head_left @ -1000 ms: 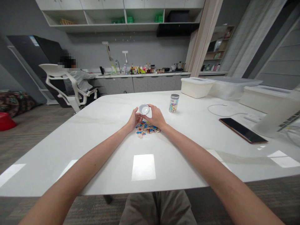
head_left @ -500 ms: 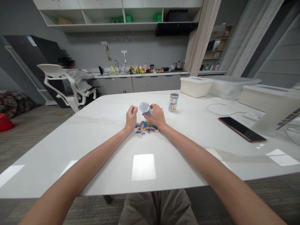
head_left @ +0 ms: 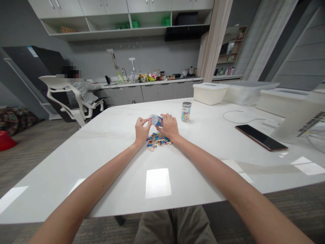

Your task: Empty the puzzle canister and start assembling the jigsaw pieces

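Observation:
My right hand [head_left: 169, 128] is wrapped around a small blue printed can [head_left: 159, 121], which it holds tilted above the table. The can's pale, see-through end faces left towards my left hand [head_left: 142, 130]. At the rim of that end, the thumb and forefinger of my left hand are pinched. Below both hands lies a heap of small jigsaw puzzle pieces [head_left: 157, 140], blue, red and bare cardboard in colour. Another printed can [head_left: 186, 112] with a grey lid stands upright to the right of my right hand.
The white table [head_left: 114, 189] carries a phone [head_left: 261, 137], a white cable [head_left: 238, 118], a lidded white box [head_left: 210, 94] and a clear plastic bin [head_left: 248, 92] on the right. A person [head_left: 82, 90] sits in a white chair at the back left, by the kitchen counter.
The can has been tipped further over, so its end faces more to the left. My left thumb and forefinger have come to its rim. The view has shifted slightly.

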